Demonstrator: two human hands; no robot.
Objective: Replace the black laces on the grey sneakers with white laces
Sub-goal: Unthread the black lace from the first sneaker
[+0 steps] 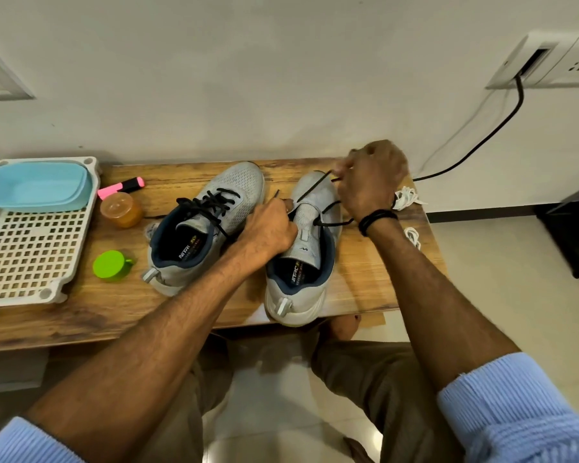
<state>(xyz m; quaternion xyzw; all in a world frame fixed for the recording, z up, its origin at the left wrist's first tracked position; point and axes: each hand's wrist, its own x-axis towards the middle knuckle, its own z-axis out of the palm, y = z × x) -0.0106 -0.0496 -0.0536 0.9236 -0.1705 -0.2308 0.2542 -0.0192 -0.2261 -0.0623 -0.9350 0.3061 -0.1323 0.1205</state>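
A wooden table (114, 312) set against a white wall carries a white perforated tray (20, 300) at its left, with a light-blue oval container (37, 188) on the tray's far end. Two grey sneakers stand side by side mid-table, toes toward the wall. The left sneaker (211, 222) is fully laced in black. The right sneaker (305, 262), heel at the near edge, has its black lace (315, 187) slack and threaded through only a few eyelets. The person's left hand (271, 225), at that shoe's throat, has its fingers curled, pinching one lace end. The right hand (371, 175), over the toe, pinches another strand with curled fingers. Between tray and sneakers sit an orange jar (121, 210), a green cap (109, 265) and a pink highlighter (121, 187). White laces (405, 197) lie bundled at the table's right edge, near the right wrist.
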